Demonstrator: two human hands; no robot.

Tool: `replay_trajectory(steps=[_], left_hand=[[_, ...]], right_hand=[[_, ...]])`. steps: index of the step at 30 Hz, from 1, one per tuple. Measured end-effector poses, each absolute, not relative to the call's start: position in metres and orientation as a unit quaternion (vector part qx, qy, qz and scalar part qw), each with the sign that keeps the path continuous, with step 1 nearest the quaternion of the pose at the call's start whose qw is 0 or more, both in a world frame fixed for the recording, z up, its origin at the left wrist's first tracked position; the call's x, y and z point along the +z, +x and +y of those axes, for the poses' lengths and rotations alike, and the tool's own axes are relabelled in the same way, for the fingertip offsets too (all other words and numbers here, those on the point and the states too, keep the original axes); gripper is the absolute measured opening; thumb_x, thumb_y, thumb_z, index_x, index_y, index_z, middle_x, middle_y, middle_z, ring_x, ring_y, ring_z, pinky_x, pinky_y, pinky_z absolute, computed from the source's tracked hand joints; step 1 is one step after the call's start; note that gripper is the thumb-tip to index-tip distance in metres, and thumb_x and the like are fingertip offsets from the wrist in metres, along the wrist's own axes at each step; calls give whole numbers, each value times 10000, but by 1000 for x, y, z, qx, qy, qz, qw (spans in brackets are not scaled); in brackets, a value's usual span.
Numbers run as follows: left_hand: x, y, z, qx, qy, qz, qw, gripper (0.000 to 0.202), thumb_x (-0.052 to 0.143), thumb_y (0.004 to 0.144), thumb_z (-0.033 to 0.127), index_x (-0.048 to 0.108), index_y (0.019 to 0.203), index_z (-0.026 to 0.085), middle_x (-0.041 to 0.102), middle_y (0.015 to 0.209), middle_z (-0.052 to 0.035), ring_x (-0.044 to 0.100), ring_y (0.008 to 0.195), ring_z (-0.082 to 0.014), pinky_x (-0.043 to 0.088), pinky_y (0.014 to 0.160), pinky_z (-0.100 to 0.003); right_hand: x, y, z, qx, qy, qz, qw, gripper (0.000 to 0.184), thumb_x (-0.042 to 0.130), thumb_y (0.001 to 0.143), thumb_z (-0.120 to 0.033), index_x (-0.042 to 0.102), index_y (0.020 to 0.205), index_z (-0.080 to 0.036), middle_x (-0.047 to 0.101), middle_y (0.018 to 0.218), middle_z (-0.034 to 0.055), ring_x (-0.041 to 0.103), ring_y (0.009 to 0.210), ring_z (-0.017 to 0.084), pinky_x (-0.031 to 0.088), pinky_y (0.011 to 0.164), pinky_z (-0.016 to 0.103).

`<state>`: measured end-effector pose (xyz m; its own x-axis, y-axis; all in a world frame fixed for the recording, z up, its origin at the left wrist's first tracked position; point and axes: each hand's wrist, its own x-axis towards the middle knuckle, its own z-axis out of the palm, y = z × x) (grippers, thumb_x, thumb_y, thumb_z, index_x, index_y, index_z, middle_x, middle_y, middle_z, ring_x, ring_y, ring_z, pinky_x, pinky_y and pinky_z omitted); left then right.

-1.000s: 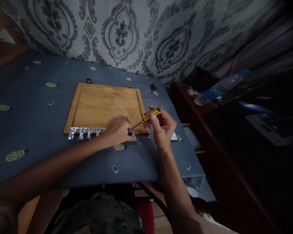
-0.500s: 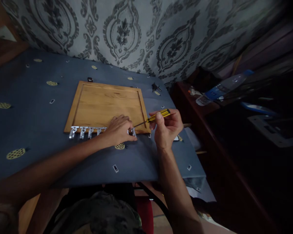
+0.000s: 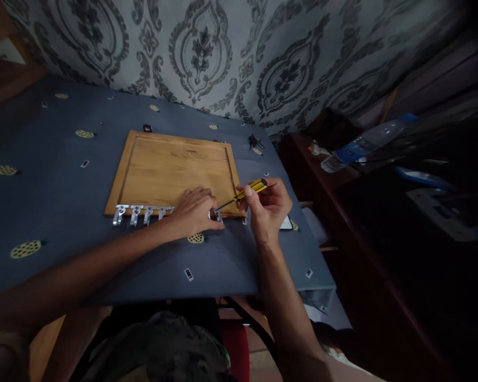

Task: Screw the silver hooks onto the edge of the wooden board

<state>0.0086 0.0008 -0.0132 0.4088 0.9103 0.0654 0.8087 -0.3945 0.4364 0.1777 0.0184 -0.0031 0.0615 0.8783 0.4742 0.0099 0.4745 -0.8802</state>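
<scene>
Patterned wall [image 3: 239, 32] backs your bench [image 3: 239, 265] in the head view, where the wooden board [image 3: 179, 170] lies flat, metal hooks [image 3: 148, 215] lined along its near edge. Your left hand [image 3: 195, 213] rests over that row, seemingly to steady it; whether its fingers pinch, you can't tell. Your right hand's [image 3: 269, 211] fingers grip the screwdriver [image 3: 255, 187], slanted so its tip reaches the rightmost hook. Since half a second ago, that hand has shifted slightly left
</scene>
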Motion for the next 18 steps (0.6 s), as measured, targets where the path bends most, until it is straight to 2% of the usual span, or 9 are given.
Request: replay_trajectory(steps=[5,8,13,18], left_hand=[[-16,8,2,152,822,521,175,369,817,756,506,686,872,181,659,911,-56,590,954,-269,414,820,-374],[-18,8,2,162,824,516,171,368,815,754,510,684,866,185,658,907,-51,587,951,-264,414,822,-372],[-17,9,2,154,820,524,171,373,818,753,503,684,876,178,659,933,-62,586,967,-272,419,834,-382],[-17,9,2,156,822,524,161,380,824,744,513,680,866,183,656,896,-52,589,934,-263,418,810,-369]], right_hand=[[-6,183,19,369,-357,-612,602,336,744,831,-541,685,952,-234,770,825,-9,560,439,70,465,431,230],[-7,185,19,364,-358,-621,595,319,706,874,-518,738,1024,-238,776,845,5,562,448,71,467,441,238],[-6,182,19,357,-353,-609,613,269,794,805,-477,735,899,-232,772,798,-15,549,408,57,445,399,217],[-6,178,20,350,-367,-595,623,342,838,745,-487,619,776,-226,741,751,-42,513,395,50,420,364,198]])
